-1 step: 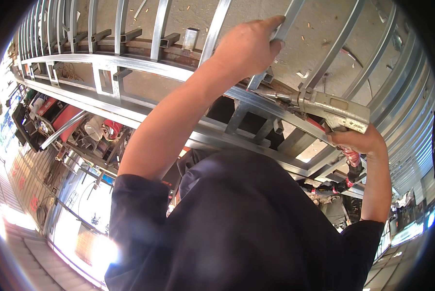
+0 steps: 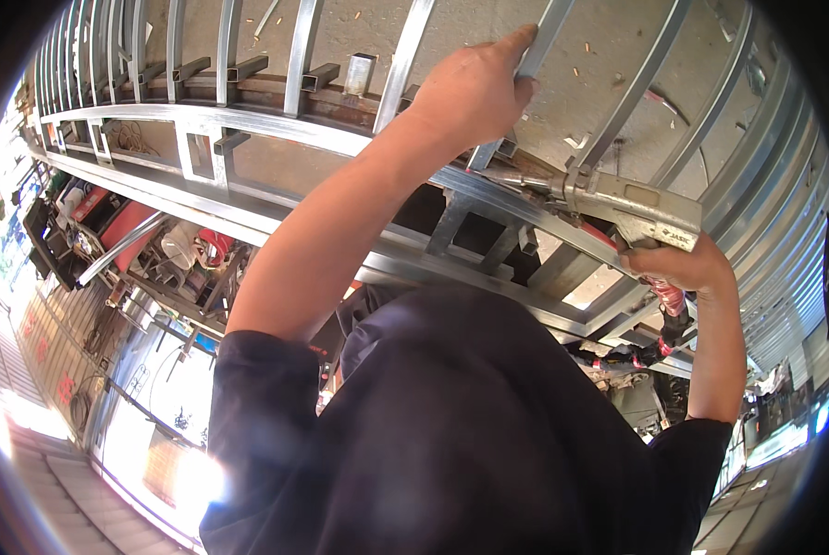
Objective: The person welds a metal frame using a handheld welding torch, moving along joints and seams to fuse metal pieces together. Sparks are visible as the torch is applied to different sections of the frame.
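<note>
My left hand (image 2: 477,92) is at the far middle, its index finger and thumb closed on an upright of square metal tube (image 2: 553,28). Its other fingers are hidden. At the right, my right hand (image 2: 697,266) is wrapped round the handle of a silver welding gun (image 2: 623,202). The gun's slim nozzle points left, its tip close to where the held tube meets a shiny curved rail (image 2: 516,205). No spark or arc shows. A black cable (image 2: 678,328) with red bands hangs from the handle.
Several parallel metal bars (image 2: 405,55) stretch beyond the rail, with short tube stubs (image 2: 359,74) between them. Scraps lie on the concrete floor (image 2: 609,55). At the left are a red machine (image 2: 128,231) and a cluttered rack with a white bucket (image 2: 181,245). Frame pieces lie below the rail.
The frame and bars sit very slightly further left in the picture, and both hands and the welding gun have shifted a little left too. Both grips are the same.
</note>
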{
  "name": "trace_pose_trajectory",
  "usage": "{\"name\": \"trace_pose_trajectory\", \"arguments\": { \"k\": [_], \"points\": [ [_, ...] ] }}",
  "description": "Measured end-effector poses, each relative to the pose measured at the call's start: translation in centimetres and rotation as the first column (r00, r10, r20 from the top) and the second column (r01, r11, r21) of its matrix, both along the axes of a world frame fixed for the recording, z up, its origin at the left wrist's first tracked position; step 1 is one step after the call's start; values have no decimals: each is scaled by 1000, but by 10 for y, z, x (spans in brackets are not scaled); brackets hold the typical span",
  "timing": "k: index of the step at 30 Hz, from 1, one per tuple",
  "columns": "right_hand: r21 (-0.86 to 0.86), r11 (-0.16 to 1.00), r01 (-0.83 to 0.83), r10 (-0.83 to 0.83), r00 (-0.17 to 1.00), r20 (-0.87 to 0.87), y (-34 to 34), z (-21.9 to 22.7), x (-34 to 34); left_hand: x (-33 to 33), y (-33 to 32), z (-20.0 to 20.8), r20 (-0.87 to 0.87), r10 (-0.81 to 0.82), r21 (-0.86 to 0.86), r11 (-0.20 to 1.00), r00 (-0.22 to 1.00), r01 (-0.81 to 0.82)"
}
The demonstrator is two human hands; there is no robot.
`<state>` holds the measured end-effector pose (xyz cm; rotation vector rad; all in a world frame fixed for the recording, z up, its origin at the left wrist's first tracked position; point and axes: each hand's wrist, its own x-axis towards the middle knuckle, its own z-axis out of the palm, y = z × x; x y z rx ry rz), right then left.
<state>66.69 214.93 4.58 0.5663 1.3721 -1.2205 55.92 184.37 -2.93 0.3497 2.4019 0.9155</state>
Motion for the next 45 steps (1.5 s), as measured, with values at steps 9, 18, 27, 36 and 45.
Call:
{"name": "trace_pose_trajectory", "arguments": {
  "k": [9, 18, 27, 36, 45],
  "points": [
    [-50, 999, -10, 7, 997, -74, -7, -13, 5, -8, 5, -7, 184, -6, -31, 999, 983, 12],
    [-74, 994, -76, 70, 994, -82, -8, -10, -1, -10, 5, -16, 228, -20, -104, 994, 973, 45],
    [-35, 992, -125, 124, 992, -36, -6, -9, -5, -10, 4, -21, 189, -12, -63, 998, 982, 24],
    [-46, 994, -100, 98, 994, -37, 2, -15, 2, -14, 5, -5, 303, 42, -45, 999, 952, -29],
    [-82, 994, -66, 61, 996, -69, 5, -14, 5, -15, -5, -40, 298, -76, 83, 995, 951, 54]
  ]
}}
